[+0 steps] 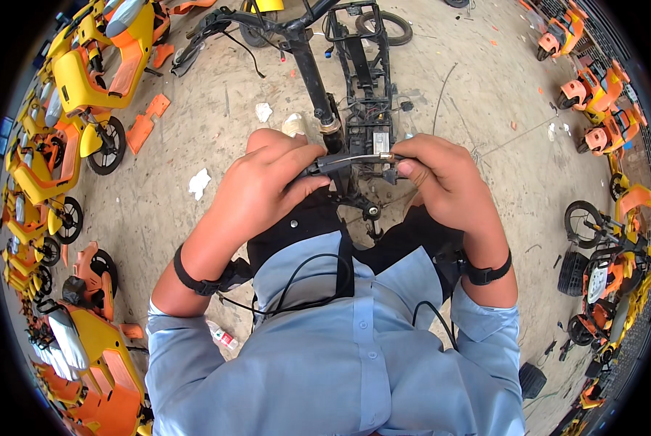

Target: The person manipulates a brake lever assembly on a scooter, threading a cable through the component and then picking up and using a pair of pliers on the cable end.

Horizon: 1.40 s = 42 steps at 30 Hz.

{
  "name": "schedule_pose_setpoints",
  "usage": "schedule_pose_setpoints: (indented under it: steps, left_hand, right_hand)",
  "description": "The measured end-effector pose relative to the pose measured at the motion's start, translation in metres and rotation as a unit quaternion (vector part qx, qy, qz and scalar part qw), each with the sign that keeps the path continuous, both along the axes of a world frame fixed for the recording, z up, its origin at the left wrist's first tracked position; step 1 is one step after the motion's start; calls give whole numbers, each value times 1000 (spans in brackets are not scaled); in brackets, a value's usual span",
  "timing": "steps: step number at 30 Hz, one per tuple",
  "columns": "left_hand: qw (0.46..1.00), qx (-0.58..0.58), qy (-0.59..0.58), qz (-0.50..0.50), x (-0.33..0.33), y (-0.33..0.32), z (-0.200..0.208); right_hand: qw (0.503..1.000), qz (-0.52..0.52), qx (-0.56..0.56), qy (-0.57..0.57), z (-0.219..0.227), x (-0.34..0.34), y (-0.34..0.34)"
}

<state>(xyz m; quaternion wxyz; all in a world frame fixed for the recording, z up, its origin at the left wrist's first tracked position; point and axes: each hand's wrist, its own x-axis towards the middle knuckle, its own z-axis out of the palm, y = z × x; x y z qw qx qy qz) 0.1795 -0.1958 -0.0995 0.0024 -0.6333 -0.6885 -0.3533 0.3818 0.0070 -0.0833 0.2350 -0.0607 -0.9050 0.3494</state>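
Cable (pixel 354 160), both hands, concrete floor (pixel 485 109), scooters (pixel 85 65)

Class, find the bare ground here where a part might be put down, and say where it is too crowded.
Bare concrete lies right of the black frame, out to the orange scooters. A smaller patch sits left of the frame, dotted with white scraps and an orange panel. The left edge is packed with yellow scooters. Both hands hold a cable close to the frame.
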Motion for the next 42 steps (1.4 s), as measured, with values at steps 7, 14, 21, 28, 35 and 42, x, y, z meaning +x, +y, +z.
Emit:
schedule_pose_setpoints:
  steps: [7, 14, 21, 28, 35, 42]
  left_hand:
    - [1000, -5, 22, -6, 0, 1, 4]
    - [999, 3, 48, -8, 3, 2, 1]
    - [994, 0, 109, -18, -4, -6, -3]
    - [992, 17, 126, -18, -6, -10, -9]
    - [990, 20, 134, -26, -7, -8, -12]
    - [992, -22, 121, -37, -5, -1, -9]
  right_hand:
    - [998, -3, -7, -56, 6, -9, -14]
    - [998, 7, 57, -19, -3, -23, -23]
    - [996, 20, 89, -17, 1, -17, -15]
    - [996, 25, 86, -7, -3, -17, -16]
    - [991, 37, 114, -55, -9, -24, -19]
    - [992, 32, 63, -102, -2, -31, -34]
